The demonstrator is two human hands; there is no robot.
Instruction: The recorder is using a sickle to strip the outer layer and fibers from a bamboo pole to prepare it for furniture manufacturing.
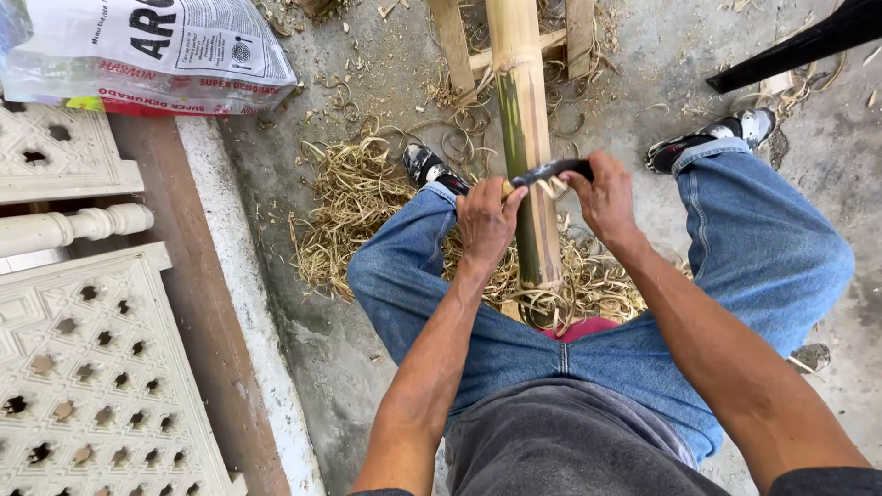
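Left hand (487,220) and right hand (602,197), both closed in full fists on the two ends of a dark curved blade (551,172), which lies crosswise over a bamboo pole (525,138); the left fist grips the pale handle end on the pole's left side, the right fist grips the dark end on its right side. Small pale curls of shaving sit on the blade where it meets the pole. The pole runs up the middle of the view, between the knees, its near end low by the lap; the stretch above the blade shows a green strip of skin, while the part below the blade is pale and stripped. Its far end rests against a wooden frame (455,41) at the top edge. Both legs are in blue jeans (772,248), with dark shoes (424,165) planted either side of the pole. A heap of straw-coloured shavings (354,207) covers the concrete floor (303,303) beneath and to the left of the pole. Farther left lie white pierced panels (101,386) and a turned white baluster (78,227); a printed plastic sack (156,50) occupies the upper left corner.
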